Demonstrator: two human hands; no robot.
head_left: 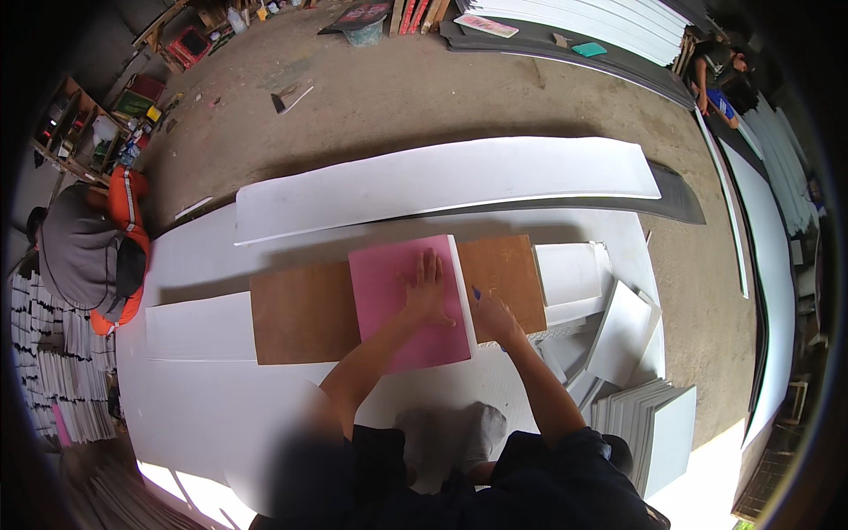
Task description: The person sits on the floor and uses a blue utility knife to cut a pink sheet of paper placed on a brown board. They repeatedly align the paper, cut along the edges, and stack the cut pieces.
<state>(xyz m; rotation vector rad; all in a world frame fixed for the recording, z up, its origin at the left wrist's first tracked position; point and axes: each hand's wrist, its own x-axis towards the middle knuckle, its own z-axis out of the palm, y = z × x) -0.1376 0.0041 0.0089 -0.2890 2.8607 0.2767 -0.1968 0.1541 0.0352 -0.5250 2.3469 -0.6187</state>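
My left hand (pixel 428 296) lies flat with fingers spread on a pink rectangular sheet (pixel 402 349). Along that sheet's right edge runs a narrow white strip (pixel 461 305). Beneath both is a long brown board (pixel 305 314), showing on either side, laid over white foam-like sheets (pixel 199 327). Just right of the white strip, my right hand (pixel 495 318) is closed around a slim blue tool (pixel 477 292). Its blue end pokes out beyond the fingers; the rest is mostly hidden, so I cannot tell its kind.
A long white panel (pixel 442 185) lies beyond the work. White offcuts (pixel 623 336) and stacked panels (pixel 649 433) are at the right. An orange-and-grey garment (pixel 97 247) sits at the left. Another person (pixel 720 75) is at the far right.
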